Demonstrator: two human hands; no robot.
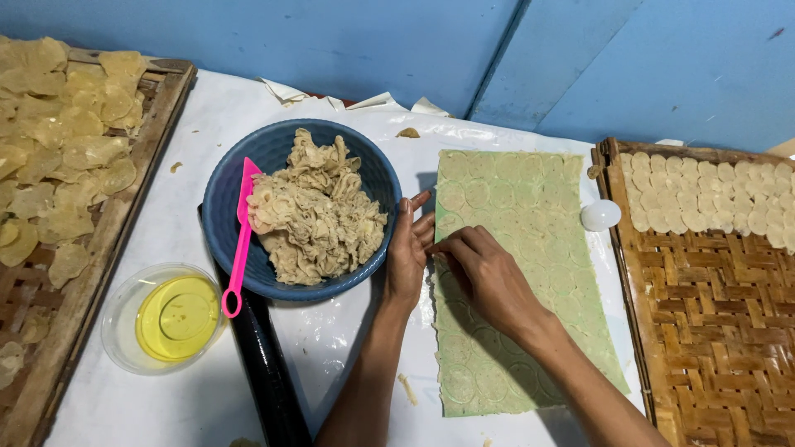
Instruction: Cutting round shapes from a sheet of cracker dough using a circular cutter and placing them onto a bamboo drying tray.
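In the head view, a pale green dough sheet (513, 273) stamped with circles lies right of centre on the white table cover (331, 348). The left hand (407, 248) lies flat and open on its left edge; the right hand (484, 273) pinches that edge. A blue bowl (273, 149) of dough scraps sits just left.

Dough sheet (530, 273) matt pale green, faintly embossed with circles; blue bowl (273, 157) smooth plastic, pink spatula (241, 240) glossy plastic, trays (712, 331) rough woven bamboo in wood frames, table cover (331, 348) glossy white plastic film, black roller (265, 372) shiny.
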